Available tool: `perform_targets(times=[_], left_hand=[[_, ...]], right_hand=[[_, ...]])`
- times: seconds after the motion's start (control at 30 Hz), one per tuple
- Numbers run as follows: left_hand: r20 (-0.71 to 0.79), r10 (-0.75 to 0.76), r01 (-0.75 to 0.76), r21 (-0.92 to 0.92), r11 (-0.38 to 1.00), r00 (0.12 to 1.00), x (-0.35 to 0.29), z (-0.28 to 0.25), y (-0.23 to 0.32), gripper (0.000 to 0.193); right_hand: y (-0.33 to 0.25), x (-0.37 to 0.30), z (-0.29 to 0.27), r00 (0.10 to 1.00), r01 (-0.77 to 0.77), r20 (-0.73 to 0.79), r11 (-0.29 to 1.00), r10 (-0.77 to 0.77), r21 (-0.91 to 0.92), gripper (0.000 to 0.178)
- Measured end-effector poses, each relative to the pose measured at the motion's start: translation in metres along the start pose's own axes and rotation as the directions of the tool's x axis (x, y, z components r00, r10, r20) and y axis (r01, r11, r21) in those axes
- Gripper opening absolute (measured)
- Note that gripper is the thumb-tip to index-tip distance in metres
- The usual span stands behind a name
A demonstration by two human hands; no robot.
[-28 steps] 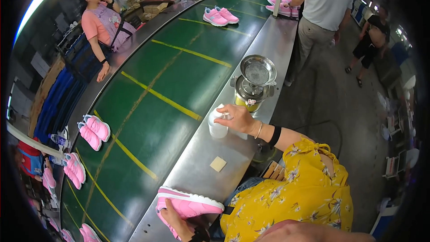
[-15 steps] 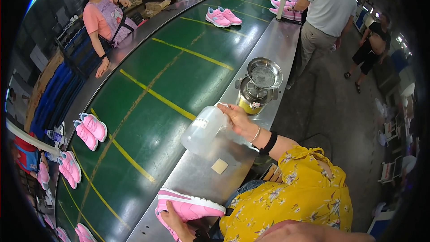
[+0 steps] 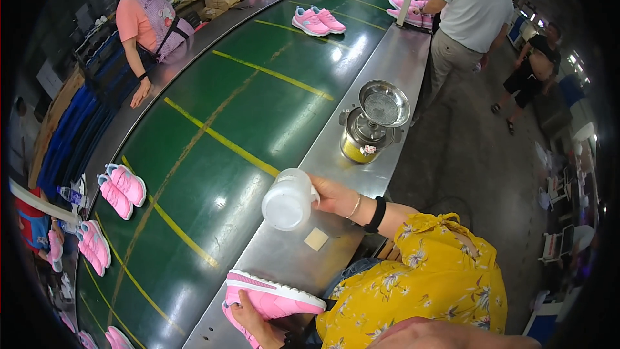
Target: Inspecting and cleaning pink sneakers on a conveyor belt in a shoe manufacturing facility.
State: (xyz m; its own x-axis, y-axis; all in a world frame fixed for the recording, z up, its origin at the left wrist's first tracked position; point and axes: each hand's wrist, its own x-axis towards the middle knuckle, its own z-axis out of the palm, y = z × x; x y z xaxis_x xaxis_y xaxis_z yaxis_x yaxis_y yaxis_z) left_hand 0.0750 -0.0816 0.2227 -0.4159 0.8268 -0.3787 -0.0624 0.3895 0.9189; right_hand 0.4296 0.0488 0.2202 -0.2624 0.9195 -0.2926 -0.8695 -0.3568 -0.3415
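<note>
the left grip (image 3: 250, 324) is pressing around the pink shoe (image 3: 284, 300), its thumb lying along the upper while the other fingers are mostly hiding from view. the shoe is resting at the near part of the metal surface (image 3: 284, 252), tipped so that its pale sole edge is facing the far side and one end is pointing at the yellow floral shirt (image 3: 420, 265); that tilt is probably leaving the side of the upper exposed, and lying so close to the body is likely helping to steady it.

the right grip (image 3: 332, 195) is closing on the translucent bottle (image 3: 287, 203) from its right side, though whether it is pinching a handle or the neck i cannot tell. the bottle is leaning, its round base facing the camera and overlapping the belt's edge in this view; whether it is touching the surface is not showing.

the beige square pad (image 3: 316, 239) is lying flat between bottle and shoe, seemingly sitting within easy reach of both hands. the metal pot (image 3: 355, 139), bearing a round dish (image 3: 382, 105), is standing farther up the surface, perhaps for sparing it knocks from the forearm. on the green belt (image 3: 213, 187), pink sneakers (image 3: 311, 22) are sitting in pairs among yellow lines (image 3: 242, 151), which are presumably marking their spacing.
</note>
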Motion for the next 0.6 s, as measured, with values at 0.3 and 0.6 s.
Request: perform_targets(times=[0.3,0.6], left_hand=[[-0.029,-0.038,0.038,-0.006,0.999,0.999,0.003,0.004,-0.006,0.026],[-0.007,0.007,-0.006,0.070,0.998,1.000,0.000,0.012,0.002,0.025]], right_hand=[[0.005,0.002,0.008,0.989,-0.105,-0.101,0.994,0.106,0.021,0.031],[0.004,0.002,0.012,0.988,-0.146,-0.038,0.987,0.149,0.071,0.028]])
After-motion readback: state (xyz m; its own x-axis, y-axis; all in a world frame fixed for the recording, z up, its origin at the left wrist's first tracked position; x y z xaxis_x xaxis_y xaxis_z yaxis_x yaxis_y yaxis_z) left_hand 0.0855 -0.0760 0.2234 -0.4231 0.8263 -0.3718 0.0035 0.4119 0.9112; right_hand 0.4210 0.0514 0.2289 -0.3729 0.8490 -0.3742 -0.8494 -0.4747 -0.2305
